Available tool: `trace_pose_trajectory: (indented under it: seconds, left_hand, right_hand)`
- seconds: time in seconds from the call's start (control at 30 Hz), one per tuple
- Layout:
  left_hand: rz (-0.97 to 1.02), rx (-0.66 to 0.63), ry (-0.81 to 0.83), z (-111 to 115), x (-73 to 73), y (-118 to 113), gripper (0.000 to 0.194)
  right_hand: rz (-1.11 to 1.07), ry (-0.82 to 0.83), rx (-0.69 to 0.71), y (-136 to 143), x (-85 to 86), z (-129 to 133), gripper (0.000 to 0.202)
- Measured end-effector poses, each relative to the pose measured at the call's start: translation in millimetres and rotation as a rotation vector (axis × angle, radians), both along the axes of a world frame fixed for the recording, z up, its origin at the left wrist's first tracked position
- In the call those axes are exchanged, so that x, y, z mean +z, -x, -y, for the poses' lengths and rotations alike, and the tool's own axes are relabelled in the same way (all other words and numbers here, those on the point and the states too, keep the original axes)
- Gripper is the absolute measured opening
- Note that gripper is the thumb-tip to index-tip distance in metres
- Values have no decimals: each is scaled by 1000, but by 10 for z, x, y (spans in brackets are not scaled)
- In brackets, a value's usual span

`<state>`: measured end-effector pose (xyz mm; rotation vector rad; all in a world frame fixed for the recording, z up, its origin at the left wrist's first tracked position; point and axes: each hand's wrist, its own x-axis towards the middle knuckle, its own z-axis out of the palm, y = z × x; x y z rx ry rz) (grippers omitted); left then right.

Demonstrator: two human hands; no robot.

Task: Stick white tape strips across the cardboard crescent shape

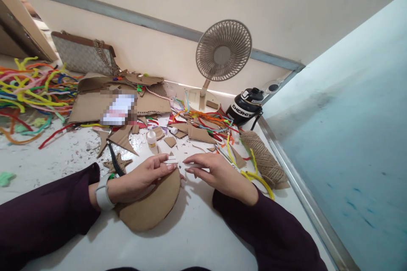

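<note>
From where I stand, the left hand's [148,178] grip is clamped on a round tan cardboard disc [152,214] over the white desk [203,241], small white piece [172,159] at its fingertips. The right hand's [219,174] grip, I can't tell. Steady support and light fingertips should help.

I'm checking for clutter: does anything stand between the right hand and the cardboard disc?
No loose scrap visibly stands between the right hand and the cardboard disc. Only fingertips, apparently of the left hand, show at the disc's right edge; a small white piece sits just beyond the disc.
</note>
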<state>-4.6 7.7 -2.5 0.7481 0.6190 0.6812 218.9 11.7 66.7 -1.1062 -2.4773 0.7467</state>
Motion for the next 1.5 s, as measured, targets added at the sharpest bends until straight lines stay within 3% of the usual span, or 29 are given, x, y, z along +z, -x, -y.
trace_pose_trajectory:
  seconds: [0.2, 0.43, 0.7, 1.0, 1.13, 1.33, 1.5]
  left_hand:
    - [28, -15, -91, 10, -24, -15, 17]
    - [4, -44, -132, 4, -13, 48, 21]
    - [-109, -95, -230, 17, 70, 75, 23]
    - [-104, -70, -294, 11, 65, 75, 23]
    - [-128, -45, -238, 20, 106, 67, 33]
    - [-183, 137, -31, 15, 83, 26, 55]
    - [-224, 144, 66, -28, 80, -1, 60]
  right_hand:
    - [43, 71, -23, 20, 27, 5, 25]
    - [-61, 181, 4, -3, -7, -48, 28]
    - [-94, 137, -25, -38, -42, -83, 22]
    - [-155, 197, -76, -20, 42, -74, 16]
    - [-177, 196, -149, -24, 20, -82, 15]
    - [-100, -60, -415, -122, -28, -126, 14]
    - [-126, 18, -330, -121, -27, -144, 13]
